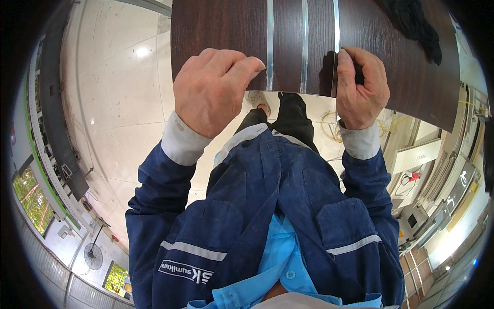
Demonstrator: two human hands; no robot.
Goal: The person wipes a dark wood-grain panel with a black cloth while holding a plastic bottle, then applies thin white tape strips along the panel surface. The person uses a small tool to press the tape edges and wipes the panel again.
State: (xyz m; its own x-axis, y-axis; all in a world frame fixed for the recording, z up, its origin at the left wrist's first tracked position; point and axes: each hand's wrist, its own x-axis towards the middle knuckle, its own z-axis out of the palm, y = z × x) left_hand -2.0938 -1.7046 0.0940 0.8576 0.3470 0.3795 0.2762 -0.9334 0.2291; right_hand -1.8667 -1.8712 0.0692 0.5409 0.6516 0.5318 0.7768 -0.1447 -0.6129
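A dark brown wood-grain panel (221, 26) lies in front of me, with three narrow silver strips running across it toward its near edge. My left hand (208, 92) is closed near that edge, its thumb and fingertips pressed together just left of the left silver strip (270, 36). Whatever its fingers hold is hidden. The middle silver strip (304, 46) lies untouched between my hands. At the right silver strip (337, 23), my right hand (363, 90) is closed in a pinch, fingertips touching it near the panel's edge; what sits between them cannot be made out.
A crumpled black cloth (414, 31) rests on the panel's right side. Yellow cable (329, 126) lies coiled on the pale tiled floor (123, 77) below. Long panels and rails (419, 154) are stacked at right. A round fan (93, 256) stands far left, near a long dark machine.
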